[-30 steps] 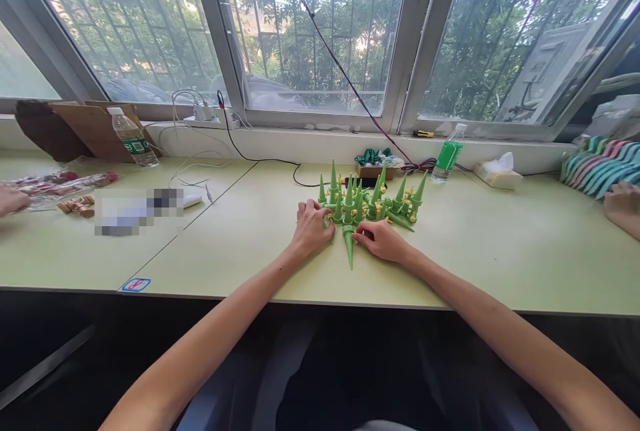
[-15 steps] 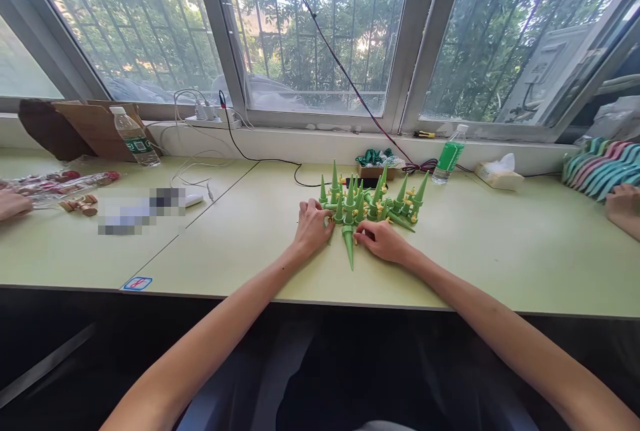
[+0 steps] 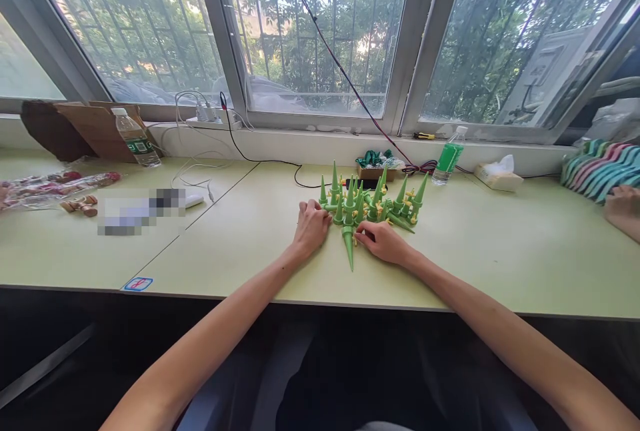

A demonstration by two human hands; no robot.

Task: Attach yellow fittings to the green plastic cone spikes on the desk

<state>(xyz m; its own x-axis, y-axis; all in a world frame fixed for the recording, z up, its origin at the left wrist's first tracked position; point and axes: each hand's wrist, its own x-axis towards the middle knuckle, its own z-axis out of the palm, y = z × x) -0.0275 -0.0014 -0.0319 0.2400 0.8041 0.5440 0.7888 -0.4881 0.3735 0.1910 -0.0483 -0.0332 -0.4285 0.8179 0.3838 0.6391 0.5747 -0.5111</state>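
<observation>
A cluster of green plastic spikes (image 3: 373, 203) with small yellow parts stands on the pale green table (image 3: 240, 244) in front of me. One green spike (image 3: 349, 249) lies nearest to me, its tip pointing toward my body. My left hand (image 3: 313, 224) rests at the cluster's left edge with its fingers bent together; what they hold, if anything, is hidden. My right hand (image 3: 383, 241) is just right of the near spike, thumb and fingers pinched at a small yellow part (image 3: 356, 237) beside it.
Behind the cluster sit a small box with green items (image 3: 377, 163) and a bottle (image 3: 449, 156). Farther right are a tissue box (image 3: 500, 174), coloured hangers (image 3: 603, 167) and another person's hand (image 3: 624, 207). At left lie wrapped red items (image 3: 65, 184), wooden pieces (image 3: 80, 205) and a bottle (image 3: 137, 139).
My left hand has shifted very slightly left at the cluster's edge. My right hand has barely moved. At the far left, another person's hand has drawn back almost out of view.
</observation>
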